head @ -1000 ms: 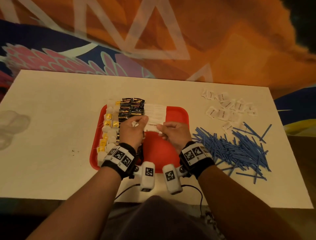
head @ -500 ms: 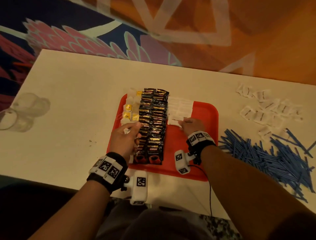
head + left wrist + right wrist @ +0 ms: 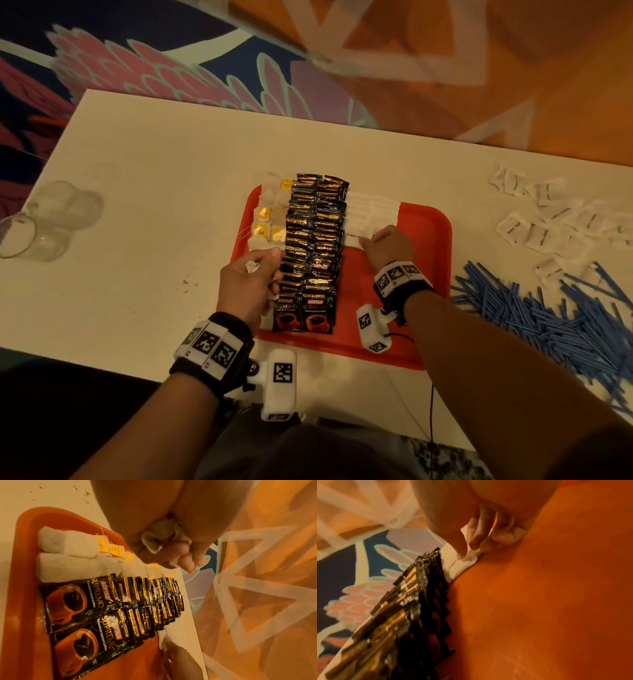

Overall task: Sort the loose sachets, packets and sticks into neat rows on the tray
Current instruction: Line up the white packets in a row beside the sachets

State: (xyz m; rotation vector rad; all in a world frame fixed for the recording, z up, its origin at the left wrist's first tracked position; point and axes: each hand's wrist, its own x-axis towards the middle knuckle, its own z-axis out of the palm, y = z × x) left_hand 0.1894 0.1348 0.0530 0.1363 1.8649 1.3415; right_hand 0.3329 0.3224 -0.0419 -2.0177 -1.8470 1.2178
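Note:
A red tray (image 3: 424, 246) holds a column of tea bags (image 3: 270, 219) on its left, two overlapping columns of black coffee packets (image 3: 315, 253) in the middle, and a row of white sachets (image 3: 371, 212) to their right. My left hand (image 3: 253, 277) hovers over the near tea bags and grips a crumpled bunch of white sachets (image 3: 159, 539) in its fist. My right hand (image 3: 387, 246) is at the near end of the white row. Its thumb and curled fingers pinch one white sachet (image 3: 464, 563) lying flat on the tray (image 3: 539, 601) beside the coffee packets (image 3: 412, 601).
Loose white sachets (image 3: 548, 219) are scattered on the white table at the far right. A heap of blue sticks (image 3: 548, 315) lies nearer, right of the tray. Clear glass mugs (image 3: 44, 222) stand at the table's left edge. The tray's near right part is bare.
My left hand has let go of the shared sachet and drawn back left to the tea bags, uncovering the coffee columns. My right hand stays on the sachet at the row's near end.

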